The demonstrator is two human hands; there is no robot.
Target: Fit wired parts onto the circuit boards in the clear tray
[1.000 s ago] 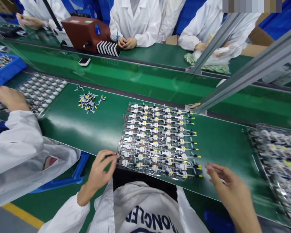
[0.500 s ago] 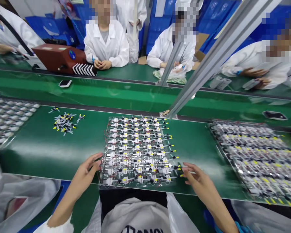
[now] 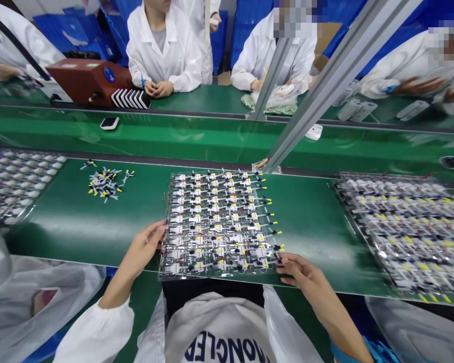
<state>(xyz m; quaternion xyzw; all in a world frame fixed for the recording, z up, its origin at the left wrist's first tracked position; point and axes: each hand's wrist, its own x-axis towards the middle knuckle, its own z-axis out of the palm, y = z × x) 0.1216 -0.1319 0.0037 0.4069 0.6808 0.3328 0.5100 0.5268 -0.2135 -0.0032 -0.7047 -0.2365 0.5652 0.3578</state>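
A clear plastic tray point(image 3: 208, 277) lies in front of me on the green table. Rows of small white parts with thin red wires fill it, along with grey-and-black pieces with yellow tips, and some tips jut past the right edge. My left hand point(image 3: 144, 249) grips the tray's left edge, thumb and fingers close together. At the lower right corner, my right hand point(image 3: 301, 272) has its fingers closed around the edge, beside a yellow-tipped piece. The fingertips of both hands are partly hidden by the tray's contents.
A loose pile of yellow-tipped pieces point(image 3: 105, 182) lies left of the tray. Another filled tray point(image 3: 404, 237) is at right, and a tray of white parts point(image 3: 22, 181) at far left. A slanted metal post point(image 3: 325, 96) rises behind. Co-workers in white coats sit across the table.
Both hands have closed in on the tray's edges; the right hand has moved left to the corner. The view has shifted slightly, and the tray appears higher in the picture.
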